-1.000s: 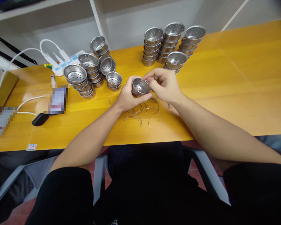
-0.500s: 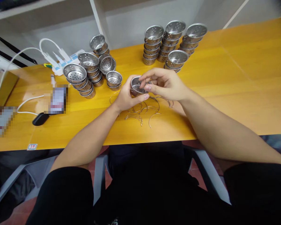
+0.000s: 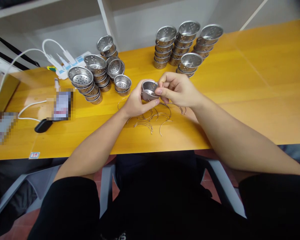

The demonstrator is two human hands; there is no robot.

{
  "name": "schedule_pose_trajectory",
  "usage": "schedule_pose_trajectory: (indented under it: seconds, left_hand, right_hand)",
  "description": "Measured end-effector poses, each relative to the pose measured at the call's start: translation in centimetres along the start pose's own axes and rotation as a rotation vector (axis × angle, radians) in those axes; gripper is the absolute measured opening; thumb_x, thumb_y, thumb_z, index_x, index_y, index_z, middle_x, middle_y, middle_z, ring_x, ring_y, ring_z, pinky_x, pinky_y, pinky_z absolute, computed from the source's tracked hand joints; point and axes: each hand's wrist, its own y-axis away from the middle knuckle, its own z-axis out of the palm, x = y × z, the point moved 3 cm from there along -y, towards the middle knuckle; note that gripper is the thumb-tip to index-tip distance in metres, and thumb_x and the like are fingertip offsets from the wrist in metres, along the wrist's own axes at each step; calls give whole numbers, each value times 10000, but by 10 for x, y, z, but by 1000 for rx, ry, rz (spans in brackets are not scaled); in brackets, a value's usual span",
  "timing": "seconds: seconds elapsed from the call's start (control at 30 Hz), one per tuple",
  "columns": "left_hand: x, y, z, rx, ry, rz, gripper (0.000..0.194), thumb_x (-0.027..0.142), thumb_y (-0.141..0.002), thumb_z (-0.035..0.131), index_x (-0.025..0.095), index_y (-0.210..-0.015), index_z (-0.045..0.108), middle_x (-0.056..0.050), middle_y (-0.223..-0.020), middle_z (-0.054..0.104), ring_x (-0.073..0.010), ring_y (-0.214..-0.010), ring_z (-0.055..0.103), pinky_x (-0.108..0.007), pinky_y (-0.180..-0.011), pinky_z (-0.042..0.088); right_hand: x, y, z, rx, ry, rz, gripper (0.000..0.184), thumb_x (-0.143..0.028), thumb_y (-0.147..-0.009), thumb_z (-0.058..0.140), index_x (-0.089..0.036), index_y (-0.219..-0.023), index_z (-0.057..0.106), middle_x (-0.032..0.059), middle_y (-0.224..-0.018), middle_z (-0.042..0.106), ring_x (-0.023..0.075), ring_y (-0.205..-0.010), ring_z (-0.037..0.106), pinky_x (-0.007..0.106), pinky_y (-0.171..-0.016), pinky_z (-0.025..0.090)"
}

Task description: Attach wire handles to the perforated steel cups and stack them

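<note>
My left hand [image 3: 135, 101] is wrapped round a small perforated metal cup [image 3: 149, 90], held just above the yellow table [image 3: 252, 86]. My right hand [image 3: 178, 89] is closed in a pinch at the cup's right rim; what the fingertips hold is too small to make out. Several thin curved wire handles [image 3: 150, 120] lie loose on the table right under and in front of both hands.
Stacks of the same metal cups stand at the back left [image 3: 95, 78] and back right [image 3: 185, 43]. A white power strip with cables [image 3: 65, 61], a black object [image 3: 42, 126] and a cardboard box [image 3: 2, 93] sit at the left. Shelving rises behind.
My right hand's fingers have curled in from a looser spread to a tight pinch at the cup's rim. The cup has turned slightly in my left hand.
</note>
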Motion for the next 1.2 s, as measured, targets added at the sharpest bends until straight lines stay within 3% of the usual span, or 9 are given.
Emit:
schedule_pose_trajectory:
  seconds: [0.17,0.47,0.63,0.73,0.8,0.93,1.2]
  left_hand:
    - [3,-2,-1,-7,-8,20,932,998,-1053,848,298,-1631,638,-133,-1536,862,-351,-1405,901,-593,-1273,765]
    - [0,-1,-3,-20,-3,57,930,975,-1078,830,274,-1653,624,-139,-1545,849,-367,-1449,874,-607,-1352,719]
    - [-4,1,-1,-22,11,77,904,927,-1097,849,285,-1686,607,-133,-1542,844,-350,-1413,888,-603,-1333,737]
    - [-14,2,1,0,12,72,939,921,-1115,831,291,-1757,559,-143,-1605,808,-368,-1499,868,-633,-1384,713]
    - [-22,2,2,24,-2,60,959,915,-1137,804,298,-1809,508,-157,-1668,773,-379,-1571,845,-646,-1415,698]
    - [-34,3,1,66,-52,35,976,906,-1163,771,331,-1872,428,-168,-1755,706,-395,-1685,788,-652,-1457,677]
    - [-36,1,2,97,-49,40,941,867,-1228,672,381,-1931,276,-166,-1788,658,-366,-1680,780,-611,-1442,683]
  right_hand:
    - [-2,0,1,36,16,0,763,-926,-891,1162,-324,-997,706,-19,-687,683,197,-540,597,356,-486,438]
    - [-2,-2,2,-14,-59,-74,688,-818,-931,1193,-302,-959,739,-26,-679,691,172,-510,570,335,-460,398]
    - [4,-2,1,37,-9,-96,682,-864,-929,1171,-303,-996,790,-4,-750,701,190,-564,598,361,-487,489]
    - [12,-4,-4,150,96,-179,745,-928,-900,1151,-314,-1181,839,51,-992,791,248,-771,742,413,-628,669]
    - [15,-4,-8,231,207,-238,774,-996,-977,1040,-328,-1312,838,94,-1196,820,311,-976,823,477,-775,765]
    - [13,0,-16,263,423,-305,678,-971,-1164,814,-343,-1413,869,160,-1442,807,418,-1258,850,600,-995,816]
    - [10,5,-16,155,566,-296,463,-664,-1172,925,-360,-1521,904,173,-1580,800,428,-1235,872,655,-1104,806]
